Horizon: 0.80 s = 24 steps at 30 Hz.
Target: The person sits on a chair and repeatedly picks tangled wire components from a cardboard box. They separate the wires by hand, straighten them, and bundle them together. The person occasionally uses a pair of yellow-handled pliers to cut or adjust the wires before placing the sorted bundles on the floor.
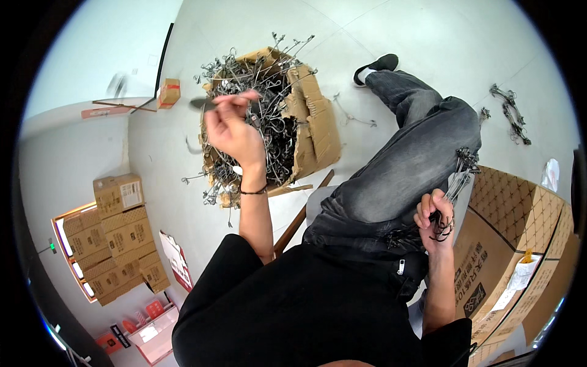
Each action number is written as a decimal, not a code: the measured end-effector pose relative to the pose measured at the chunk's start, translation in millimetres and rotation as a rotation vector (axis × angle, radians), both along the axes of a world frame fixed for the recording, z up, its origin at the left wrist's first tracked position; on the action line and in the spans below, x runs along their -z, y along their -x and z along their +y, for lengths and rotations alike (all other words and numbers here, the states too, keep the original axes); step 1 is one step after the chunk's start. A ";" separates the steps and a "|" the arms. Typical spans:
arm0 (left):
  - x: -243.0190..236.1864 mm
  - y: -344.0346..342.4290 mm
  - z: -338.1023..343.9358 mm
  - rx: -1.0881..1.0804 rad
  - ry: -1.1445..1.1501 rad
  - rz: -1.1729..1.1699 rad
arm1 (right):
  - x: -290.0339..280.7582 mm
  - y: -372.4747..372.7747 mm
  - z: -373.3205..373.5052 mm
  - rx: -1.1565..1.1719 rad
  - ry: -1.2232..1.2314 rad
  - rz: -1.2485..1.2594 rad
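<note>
Hovering above the open carton (318,125), toward its left edge, the left hand (234,131) has its fingers bent close together; blur hides whether they grip anything. Tangled wire hooks (278,144) fill the carton, poking past its upper and left edges. The right hand (433,209) curls around a wire bundle (460,177) beside the dark jeans (385,174). Another wire cluster (510,113) lies on the floor (452,37), near the right knee-side carton (495,214).
</note>
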State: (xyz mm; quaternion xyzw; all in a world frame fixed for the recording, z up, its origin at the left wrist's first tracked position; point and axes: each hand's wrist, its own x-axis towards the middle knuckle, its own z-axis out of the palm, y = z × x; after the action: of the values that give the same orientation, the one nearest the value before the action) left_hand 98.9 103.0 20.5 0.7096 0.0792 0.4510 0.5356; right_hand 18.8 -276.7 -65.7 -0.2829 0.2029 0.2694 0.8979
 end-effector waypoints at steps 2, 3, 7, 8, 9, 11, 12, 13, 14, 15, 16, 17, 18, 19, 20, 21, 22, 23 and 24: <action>-5.7 7.3 -44.5 0.098 -0.181 0.354 | 5.1 2.0 -7.1 0.001 0.063 -0.061; -3.4 13.2 -66.6 0.253 -0.222 0.436 | 2.6 3.9 -4.8 0.045 0.130 -0.027; 29.6 57.2 -167.5 0.748 -0.161 0.580 | -9.4 -1.3 0.1 0.097 0.139 -0.030; 31.3 62.5 -183.2 0.862 -0.308 0.549 | -10.5 -4.3 0.2 0.111 0.136 -0.039; 34.3 72.2 -201.1 0.928 -0.248 0.642 | -11.4 -7.8 -1.6 0.119 0.100 -0.052; 45.3 85.5 -218.9 1.067 -0.306 0.774 | -2.6 -8.9 -10.7 0.134 -0.057 -0.085; 46.0 84.9 -220.7 1.126 -0.361 0.850 | -1.5 -9.6 -18.4 0.150 -0.094 -0.030; 44.6 82.8 -219.4 1.164 -0.344 0.898 | 0.8 -10.1 -23.0 0.157 -0.154 -0.032; 41.0 78.4 -213.5 1.179 -0.336 0.882 | 2.1 -11.8 -25.2 0.162 -0.215 -0.034; 37.1 68.8 -203.5 1.207 -0.335 0.864 | -2.5 -15.8 -27.8 0.165 -0.127 -0.012; 38.6 58.1 -192.2 1.242 -0.320 0.847 | 2.8 -15.7 -34.0 0.200 -0.139 -0.033; 53.9 41.5 -178.5 1.102 -0.230 0.676 | 2.6 -18.0 -41.8 0.234 -0.196 -0.039; 70.9 26.7 -166.6 0.976 0.111 0.848 | 1.9 -18.9 -48.5 0.277 -0.258 -0.042; 99.4 2.7 -145.7 0.847 0.142 0.808 | -3.2 -24.3 -52.3 0.302 -0.249 -0.049; 137.8 -22.6 -129.4 0.692 0.349 0.830 | -2.5 -25.7 -54.3 0.367 -0.318 0.022; 184.6 -47.5 -115.2 0.588 0.463 0.925 | -6.4 -28.0 -52.2 0.424 -0.273 0.103; 236.1 -66.3 -104.5 0.477 0.581 1.014 | -9.6 -30.8 -52.3 0.476 -0.221 0.184; 282.8 -79.6 -99.1 0.363 0.684 1.116 | -6.4 -27.9 -58.0 0.437 -0.230 0.118; 334.8 -86.0 -93.8 0.243 0.802 1.220 | 0.1 -28.1 -61.9 0.391 -0.227 0.059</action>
State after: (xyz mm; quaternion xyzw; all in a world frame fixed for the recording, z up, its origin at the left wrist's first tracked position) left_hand 184.9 9.2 -314.3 0.5877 0.4426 -0.1496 0.6606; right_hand 47.0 -338.6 -65.8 -0.1273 0.2485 0.1196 0.9527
